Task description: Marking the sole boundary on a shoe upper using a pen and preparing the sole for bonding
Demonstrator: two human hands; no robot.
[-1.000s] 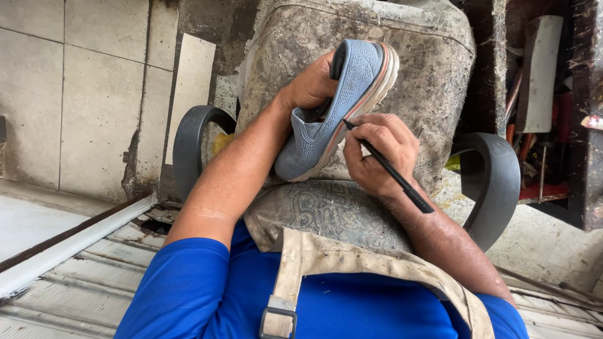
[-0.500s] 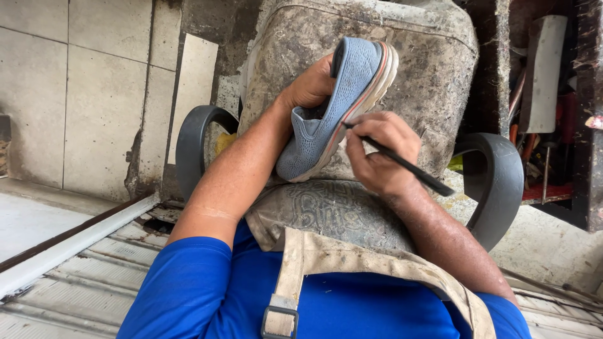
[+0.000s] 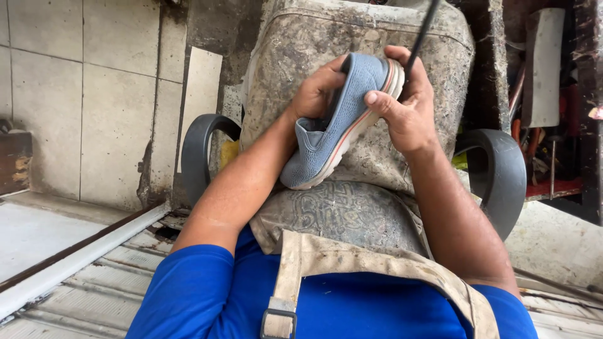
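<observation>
A person in a blue short-sleeved shirt (image 3: 207, 295) and a stained, beige canvas apron with a webbing strap and metal buckle (image 3: 352, 251) holds a grey-blue knitted slip-on shoe with a white and orange sole (image 3: 336, 125) up in front of the chest, toe pointing far and right, heel low and near. The left hand (image 3: 317, 91) grips the shoe from the left, its fingers curled round the upper near the toe. The right hand (image 3: 408, 103) closes on the sole edge from the right, thumb laid flat across the knit; the same hand also pinches a thin black stick-like tool (image 3: 422, 31) that rises past the toe and out of the top of the frame. Both hands are clenched on the shoe, not spread.

Behind the shoe stands a grimy, glue-crusted chair with a mottled padded backrest (image 3: 301, 44) and curved black plastic armrests (image 3: 198, 147) to left and right. Pale square wall tiles (image 3: 81, 94) fill the left side, with a corrugated metal floor (image 3: 81, 282) near the left. At the far right, a dark cluttered shelf of tools (image 3: 553, 150) shows only dimly.
</observation>
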